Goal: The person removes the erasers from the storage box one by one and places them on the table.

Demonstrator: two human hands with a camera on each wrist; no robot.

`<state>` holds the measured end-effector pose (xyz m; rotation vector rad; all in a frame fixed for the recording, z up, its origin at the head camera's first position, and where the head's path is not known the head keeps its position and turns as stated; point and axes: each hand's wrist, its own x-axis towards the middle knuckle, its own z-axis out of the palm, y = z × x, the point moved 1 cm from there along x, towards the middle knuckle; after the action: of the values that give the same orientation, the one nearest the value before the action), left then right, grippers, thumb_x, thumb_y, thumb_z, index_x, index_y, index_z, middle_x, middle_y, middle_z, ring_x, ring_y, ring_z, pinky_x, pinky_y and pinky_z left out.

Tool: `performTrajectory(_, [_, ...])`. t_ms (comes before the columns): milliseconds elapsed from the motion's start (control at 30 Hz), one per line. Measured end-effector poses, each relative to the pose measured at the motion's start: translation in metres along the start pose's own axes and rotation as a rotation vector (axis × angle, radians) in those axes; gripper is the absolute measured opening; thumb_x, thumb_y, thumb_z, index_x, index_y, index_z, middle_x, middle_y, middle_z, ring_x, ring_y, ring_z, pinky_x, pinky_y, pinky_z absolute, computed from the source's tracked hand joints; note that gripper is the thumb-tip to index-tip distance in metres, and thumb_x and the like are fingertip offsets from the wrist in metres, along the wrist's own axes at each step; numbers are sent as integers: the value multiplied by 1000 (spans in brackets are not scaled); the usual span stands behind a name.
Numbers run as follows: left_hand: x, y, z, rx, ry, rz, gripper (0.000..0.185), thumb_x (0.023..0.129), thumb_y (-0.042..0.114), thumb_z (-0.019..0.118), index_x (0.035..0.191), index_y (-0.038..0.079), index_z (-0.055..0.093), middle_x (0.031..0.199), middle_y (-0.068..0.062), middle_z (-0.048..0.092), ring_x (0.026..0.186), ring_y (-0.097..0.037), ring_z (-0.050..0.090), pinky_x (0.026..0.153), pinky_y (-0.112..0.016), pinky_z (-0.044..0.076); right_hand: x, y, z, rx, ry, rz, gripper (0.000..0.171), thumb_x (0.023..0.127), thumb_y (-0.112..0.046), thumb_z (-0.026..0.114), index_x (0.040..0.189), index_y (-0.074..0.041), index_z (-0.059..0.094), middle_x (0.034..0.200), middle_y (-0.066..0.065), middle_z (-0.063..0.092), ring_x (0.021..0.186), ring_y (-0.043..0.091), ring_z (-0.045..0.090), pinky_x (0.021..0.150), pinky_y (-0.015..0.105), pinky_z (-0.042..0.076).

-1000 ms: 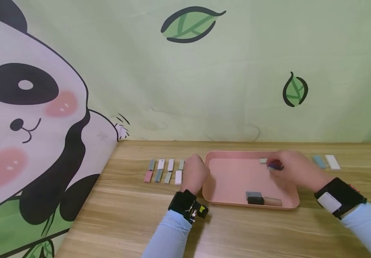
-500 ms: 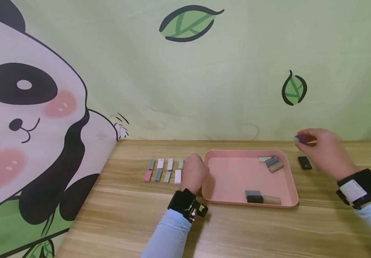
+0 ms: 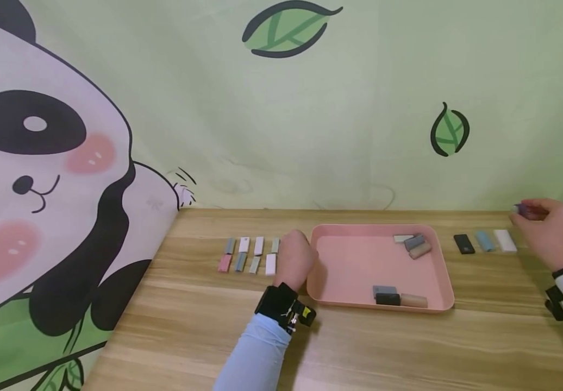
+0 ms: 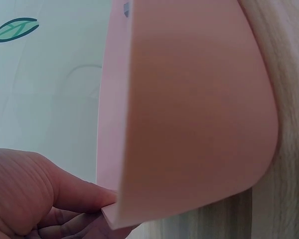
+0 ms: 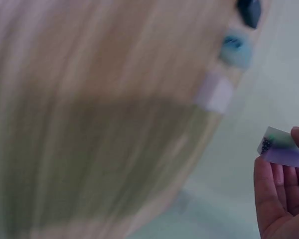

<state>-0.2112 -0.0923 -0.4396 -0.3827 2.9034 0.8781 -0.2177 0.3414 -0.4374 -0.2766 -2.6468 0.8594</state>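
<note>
Pinching tray (image 3: 350,266) with left hand (image 3: 295,258), gripping purple block (image 5: 281,153) (an eraser, perhaps) in right hand (image 3: 555,233); best lowered flat, clear of white block (image 3: 505,241).

- Worktop (image 3: 374,347): brown wood grain
- Tray (image 3: 345,266): plain pink
- Block (image 5: 283,151) by the worktop's far right corner: purple, pale green, dark dotted print
- Backdrop (image 3: 360,136): pale green, panda-and-leaf pattern

The pink tray (image 4: 204,109) looks like smooth, matt plastic. The tabletop (image 3: 360,350) shows streaked wood grain. The panda backdrop (image 3: 340,130) looks like lightly creased cloth.
</note>
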Motion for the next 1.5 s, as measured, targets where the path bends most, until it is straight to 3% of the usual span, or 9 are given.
performTrajectory(100, [0,2,0,-12,-14,-13,7,83,6,63,77,7,67,61,-5,60,53,-17,57,44,-24,43,0,15,0,-35,9,21,37,86,-19,62,105,13,61,99,35,61,76,37,62,49,10,30])
performTrajectory(200, [0,3,-1,-14,-13,-23,7,82,5,63,76,7,66,62,-5,61,54,-17,58,44,-24,43,-2,27,2,-67,2,24,36,84,-17,64,100,15,62,98,35,62,72,40,61,55,26,41])
performTrajectory(333, [0,3,-1,-13,-15,-32,8,82,5,62,76,7,66,63,-5,61,55,-17,58,45,-24,44,-5,37,4,-100,-23,51,39,83,-19,64,101,14,61,99,35,61,86,49,57,63,45,40])
performTrajectory(667, [1,2,-3,-20,-33,-46,8,82,5,62,75,7,65,63,-5,61,55,-17,58,44,-25,44,-5,47,11,-134,-31,74,44,83,-23,64,103,16,59,98,35,60,88,51,56,71,48,33])
performTrajectory(933, [1,3,-3,-25,-36,-41,9,83,5,62,75,7,66,62,-5,61,54,-17,58,44,-25,43,-3,53,13,-145,-82,127,49,85,-29,61,105,16,58,103,35,60,89,50,57,69,50,41])
performTrajectory(1233, [0,3,-2,-18,-15,-12,9,83,6,62,75,7,66,61,-5,61,53,-16,58,44,-24,43,-8,47,11,-133,-64,131,47,86,-27,62,101,17,59,96,34,62,85,49,58,64,46,41])
performTrajectory(1400, [0,2,-2,-18,-19,-15,9,83,6,62,74,7,66,61,-5,61,53,-16,58,44,-24,44,-7,42,6,-123,-71,162,53,86,-33,59,108,15,57,106,35,58,93,49,56,70,49,40])
performTrajectory(1500, [0,1,-2,-13,-9,-2,9,83,6,62,74,7,66,61,-5,60,53,-16,57,44,-24,43,-6,31,2,-132,-59,113,54,86,-33,58,111,15,57,109,35,57,94,49,55,72,50,39])
